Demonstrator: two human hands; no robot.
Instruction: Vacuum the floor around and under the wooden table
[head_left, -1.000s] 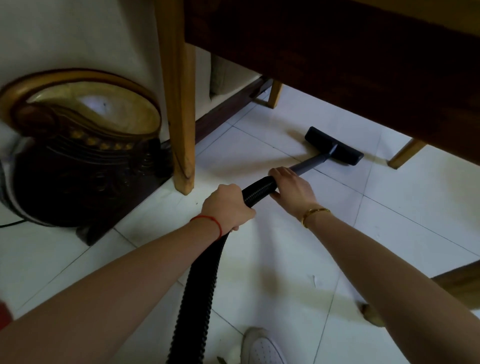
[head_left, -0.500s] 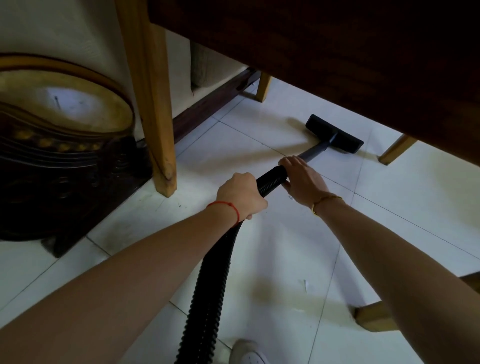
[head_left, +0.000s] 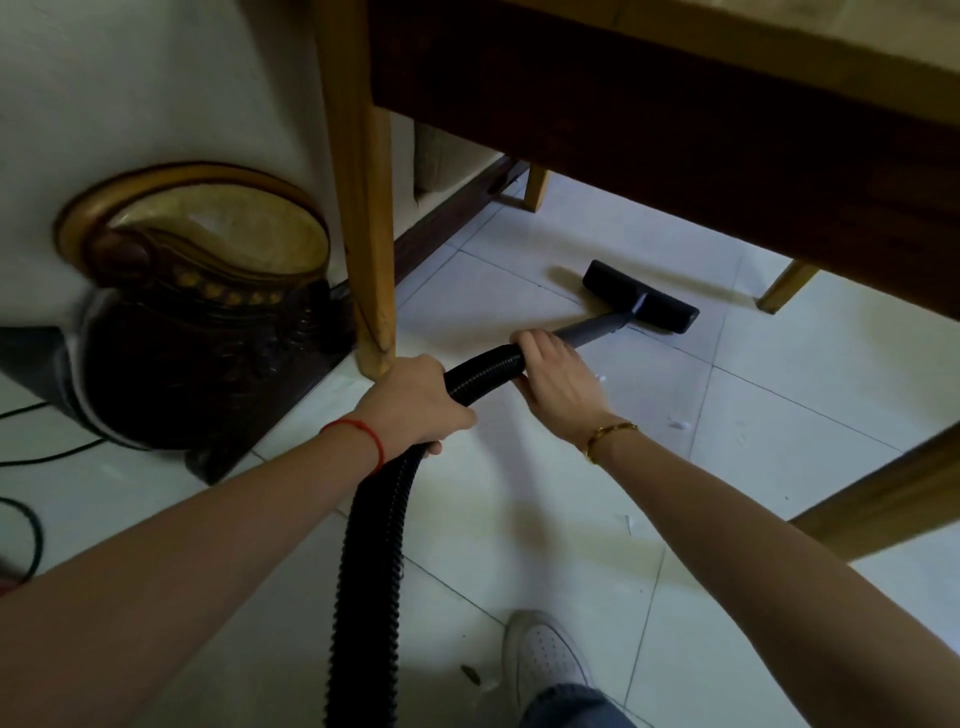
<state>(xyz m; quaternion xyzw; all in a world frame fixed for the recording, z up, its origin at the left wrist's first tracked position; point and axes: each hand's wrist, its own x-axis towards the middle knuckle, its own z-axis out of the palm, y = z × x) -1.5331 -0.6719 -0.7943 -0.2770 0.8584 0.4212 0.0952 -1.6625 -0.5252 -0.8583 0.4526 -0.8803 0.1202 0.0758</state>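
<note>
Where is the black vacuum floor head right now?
The black vacuum floor head lies flat on the white tiled floor under the wooden table, ahead of the right hand.

no text, label or number can be read — anywhere.

A black ribbed plastic vacuum hose (head_left: 374, 519) is showing at six o'clock, its grey metal tube (head_left: 589, 328) and black flat floor nozzle (head_left: 641, 297) lying at one o'clock on white square floor tiles (head_left: 779, 415). A dark brown, gold-trimmed ornamental vase (head_left: 197, 312) is gleaming at nine o'clock.
</note>
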